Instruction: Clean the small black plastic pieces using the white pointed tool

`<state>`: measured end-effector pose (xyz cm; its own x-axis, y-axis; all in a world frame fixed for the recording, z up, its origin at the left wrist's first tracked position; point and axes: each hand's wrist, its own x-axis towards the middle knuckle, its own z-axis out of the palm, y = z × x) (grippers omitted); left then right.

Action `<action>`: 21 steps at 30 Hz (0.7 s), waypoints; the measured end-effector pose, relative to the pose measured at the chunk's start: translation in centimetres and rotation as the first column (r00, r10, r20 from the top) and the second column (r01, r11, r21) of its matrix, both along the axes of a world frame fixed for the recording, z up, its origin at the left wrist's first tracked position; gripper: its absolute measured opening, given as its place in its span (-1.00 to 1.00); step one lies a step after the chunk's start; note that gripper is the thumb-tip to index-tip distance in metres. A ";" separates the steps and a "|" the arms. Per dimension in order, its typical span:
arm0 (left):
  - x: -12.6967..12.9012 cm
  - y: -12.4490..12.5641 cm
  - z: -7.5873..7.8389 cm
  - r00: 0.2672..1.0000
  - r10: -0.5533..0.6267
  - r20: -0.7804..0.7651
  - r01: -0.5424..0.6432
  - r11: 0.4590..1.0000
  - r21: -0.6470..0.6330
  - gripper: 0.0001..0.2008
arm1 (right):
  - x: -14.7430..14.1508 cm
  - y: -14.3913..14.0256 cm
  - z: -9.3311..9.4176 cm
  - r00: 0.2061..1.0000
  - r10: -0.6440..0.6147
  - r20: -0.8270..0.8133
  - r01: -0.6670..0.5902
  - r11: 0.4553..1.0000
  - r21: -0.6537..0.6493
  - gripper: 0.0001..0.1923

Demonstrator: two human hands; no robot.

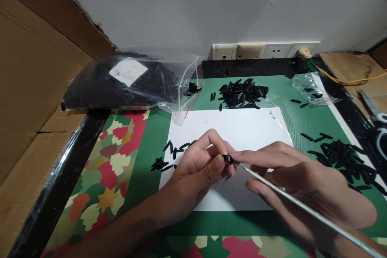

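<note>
Above a white paper sheet [208, 129], my left hand [201, 165] pinches a small black piece [227, 159] between thumb and fingers. My right hand [305, 181] is closed around a thin metal rod with a narrow tip [290, 197]. The rod's tip meets or nearly meets the black piece, and my right index finger reaches the piece too. Part of the piece is hidden by my fingers. Left of my left hand, several narrow black pieces [175, 150] lie loose, with a small cluster [159, 164] of them nearby.
Piles of narrow black pieces lie at the back [243, 92] and right [341, 157]. A large clear bag [121, 84] of black contents leans at the back left. Scissors [377, 117], a small clear bag [313, 88], and a plugged cable [305, 53] are at right. Cardboard [39, 48] walls the left.
</note>
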<state>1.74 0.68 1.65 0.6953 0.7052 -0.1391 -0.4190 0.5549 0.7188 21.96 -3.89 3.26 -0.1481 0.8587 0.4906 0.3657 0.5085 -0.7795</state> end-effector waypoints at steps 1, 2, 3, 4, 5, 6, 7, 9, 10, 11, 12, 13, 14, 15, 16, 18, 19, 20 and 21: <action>0.0 0.0 -0.1 1.000 -0.010 0.005 0.010 1.000 0.006 -0.88 | 0.1 0.0 -0.1 1.000 0.006 -0.015 -0.007 1.000 -0.018 -0.72; -0.1 0.0 -0.2 1.000 -0.021 0.008 0.021 1.000 0.012 -0.88 | 0.1 -0.1 -0.1 1.000 0.009 -0.029 -0.010 0.999 -0.037 -0.72; -0.1 0.0 -0.3 0.999 -0.031 0.009 0.030 0.999 0.020 -0.88 | 0.1 -0.1 -0.2 0.999 0.007 -0.042 -0.009 0.998 -0.056 -0.73; -0.2 0.0 -0.3 0.999 -0.035 0.005 0.034 0.999 0.028 -0.89 | 0.1 -0.2 -0.2 0.999 0.008 -0.053 -0.012 0.997 -0.073 -0.73; -0.2 0.0 -0.3 0.999 -0.036 0.000 0.036 0.999 0.037 -0.89 | 0.1 -0.2 -0.3 0.998 0.006 -0.063 -0.012 0.996 -0.085 -0.75; -0.2 0.0 -0.3 0.999 -0.034 -0.009 0.035 0.998 0.043 -0.89 | 0.0 -0.3 -0.3 0.998 0.003 -0.070 -0.009 0.996 -0.088 -0.76; -0.3 0.1 -0.3 0.999 -0.033 -0.019 0.033 0.998 0.048 -0.88 | -0.1 -0.3 -0.3 0.998 -0.003 -0.067 -0.002 0.996 -0.084 -0.76; -0.4 0.2 -0.2 0.999 -0.024 -0.035 0.025 0.998 0.051 -0.88 | -0.3 -0.3 -0.2 0.999 -0.035 -0.024 0.034 0.998 -0.047 -0.79; -0.4 0.2 -0.2 0.999 -0.019 -0.042 0.021 0.999 0.050 -0.89 | -0.3 -0.3 -0.1 0.998 -0.058 0.017 0.058 0.998 -0.020 -0.81; -0.4 0.2 -0.3 0.999 -0.015 -0.048 0.018 0.998 0.052 -0.90 | -0.3 -0.2 0.0 0.995 -0.076 0.072 0.075 0.997 0.010 -0.82; -0.5 0.1 -0.4 0.998 -0.010 -0.056 0.013 0.998 0.058 -0.91 | -0.3 -0.1 0.0 0.987 -0.083 0.136 0.078 0.996 0.040 -0.82; -0.5 0.1 -0.5 0.998 -0.003 -0.068 0.008 0.998 0.070 -0.92 | -0.2 -0.1 0.1 0.976 -0.084 0.199 0.072 0.995 0.069 -0.80; -0.6 0.0 -0.7 0.996 0.007 -0.084 0.001 0.996 0.088 -0.92 | 0.0 -0.1 0.1 0.964 -0.079 0.253 0.056 0.994 0.097 -0.78; -0.6 0.0 -0.9 0.995 0.018 -0.100 -0.007 0.994 0.112 -0.93 | 0.1 -0.1 0.1 0.954 -0.083 0.287 0.048 0.991 0.127 -0.76; -0.6 -0.1 -1.1 0.993 0.030 -0.113 -0.014 0.990 0.139 -0.94 | 0.2 -0.2 0.0 0.947 -0.096 0.306 0.049 0.987 0.156 -0.75; -0.5 -0.2 -1.5 0.988 0.058 -0.146 -0.031 0.982 0.185 -0.94 | 0.3 -0.5 -0.2 0.938 -0.130 0.322 0.065 0.977 0.205 -0.75; -0.4 -0.3 -1.6 0.984 0.073 -0.163 -0.040 0.979 0.198 -0.93 | 0.2 -0.6 -0.3 0.934 -0.146 0.327 0.078 0.974 0.213 -0.73; -0.4 -0.3 -1.6 0.980 0.084 -0.182 -0.047 0.979 0.199 -0.92 | 0.1 -0.8 -0.3 0.933 -0.165 0.321 0.100 0.973 0.210 -0.70; -0.3 -0.4 -1.5 0.976 0.090 -0.200 -0.051 0.980 0.191 -0.91 | -0.1 -0.9 -0.3 0.932 -0.186 0.312 0.125 0.971 0.206 -0.66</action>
<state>1.39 0.32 0.12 0.6129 0.7781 -0.1379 -0.2835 0.3794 0.8807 21.83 -4.78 2.98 -0.1982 0.7862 0.5854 0.6704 0.5444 -0.5042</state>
